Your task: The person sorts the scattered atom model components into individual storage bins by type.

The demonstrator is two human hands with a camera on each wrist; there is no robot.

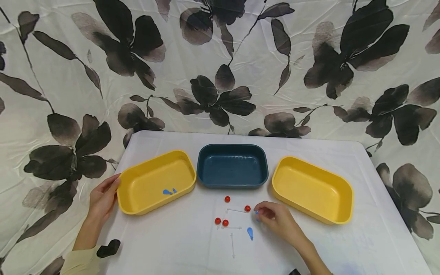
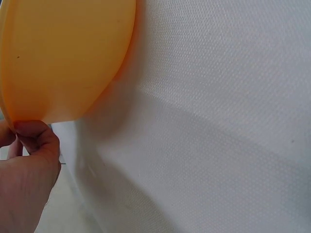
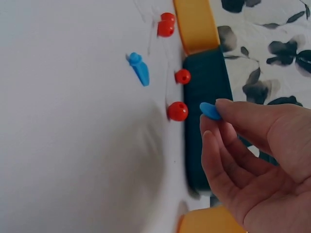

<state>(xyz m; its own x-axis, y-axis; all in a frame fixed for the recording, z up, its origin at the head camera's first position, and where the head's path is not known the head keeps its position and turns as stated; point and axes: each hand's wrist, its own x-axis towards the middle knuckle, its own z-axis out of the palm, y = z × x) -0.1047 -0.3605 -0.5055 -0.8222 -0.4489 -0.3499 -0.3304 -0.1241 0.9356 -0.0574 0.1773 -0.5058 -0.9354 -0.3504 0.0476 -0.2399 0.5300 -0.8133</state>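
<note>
My left hand (image 1: 103,198) grips the outer end of the left yellow tray (image 1: 137,170), thumb at the rim; the left wrist view shows the fingers (image 2: 36,138) pinching its edge. Inside that tray lie two small blue pieces (image 1: 167,192). Between thumb and fingertips, my right hand (image 1: 278,221) pinches a small blue teardrop-shaped piece (image 3: 210,111), held above the table and partly hidden by the fingers. Another blue teardrop-shaped piece (image 1: 250,233) lies on the cloth nearby. Several red beads (image 1: 227,199) and thin white sticks (image 1: 232,245) are scattered left of my right hand.
A dark blue tray (image 1: 232,185) stands at the back middle, beside the left yellow tray. To its right is a second yellow tray (image 1: 313,187), angled. White cloth (image 1: 172,244) covers the table, and a floral curtain (image 1: 220,57) hangs behind.
</note>
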